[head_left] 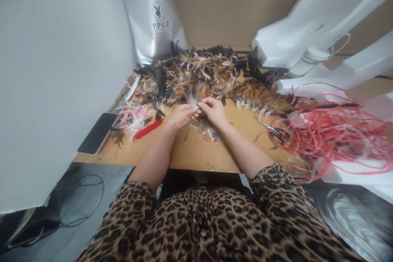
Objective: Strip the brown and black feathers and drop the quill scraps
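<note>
Near the middle of the wooden table (202, 153), both my hands meet at a small grey-white feather (192, 97). My left hand (183, 115) pinches its lower end between thumb and fingers. My right hand (214, 110) is closed at the same spot, fingertips touching the feather's base. Behind them spreads a big pile of brown, black and white feathers (202, 69). A smaller heap of feathers (207, 129) lies just below my hands, partly hidden by them.
At the left lie a phone (98, 133), a red fuzzy strip (147, 129) and pink-white strands (133, 115). To the right are scissors (272, 129) and a tangle of red ribbon (334, 135). A silver bag (156, 20) and a white bottle (310, 59) stand behind.
</note>
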Motion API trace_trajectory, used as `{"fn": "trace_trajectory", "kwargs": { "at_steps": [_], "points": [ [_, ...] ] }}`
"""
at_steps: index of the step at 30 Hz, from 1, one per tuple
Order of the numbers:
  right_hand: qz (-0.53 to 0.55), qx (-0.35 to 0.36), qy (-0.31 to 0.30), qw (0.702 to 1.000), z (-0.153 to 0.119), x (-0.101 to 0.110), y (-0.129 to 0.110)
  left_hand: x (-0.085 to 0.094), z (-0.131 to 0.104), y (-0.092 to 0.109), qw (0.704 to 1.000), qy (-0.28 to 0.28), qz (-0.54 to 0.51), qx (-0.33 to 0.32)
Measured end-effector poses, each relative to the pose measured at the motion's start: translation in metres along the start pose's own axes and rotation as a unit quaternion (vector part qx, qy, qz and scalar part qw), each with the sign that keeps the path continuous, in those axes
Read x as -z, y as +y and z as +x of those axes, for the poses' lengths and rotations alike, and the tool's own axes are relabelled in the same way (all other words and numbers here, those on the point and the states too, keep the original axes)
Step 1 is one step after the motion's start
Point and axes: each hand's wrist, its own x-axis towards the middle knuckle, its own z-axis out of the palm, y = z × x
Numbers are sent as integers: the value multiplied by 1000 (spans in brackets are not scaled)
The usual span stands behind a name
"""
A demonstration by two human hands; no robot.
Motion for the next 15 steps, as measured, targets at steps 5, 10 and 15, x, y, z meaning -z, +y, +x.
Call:
{"fn": "trace_trajectory", "kwargs": {
  "at_steps": [5,10,15],
  "points": [
    [25,-18,5,1000,-2,-2,-5,-1,-2,0,1000,11,11,-7],
    [29,-22,71,997,7,17,-11,1,-1,3,998,46,5,-44],
    [-118,14,69,991,19,42,0,8,3,4,992,77,-41,-93]
  ]
}}
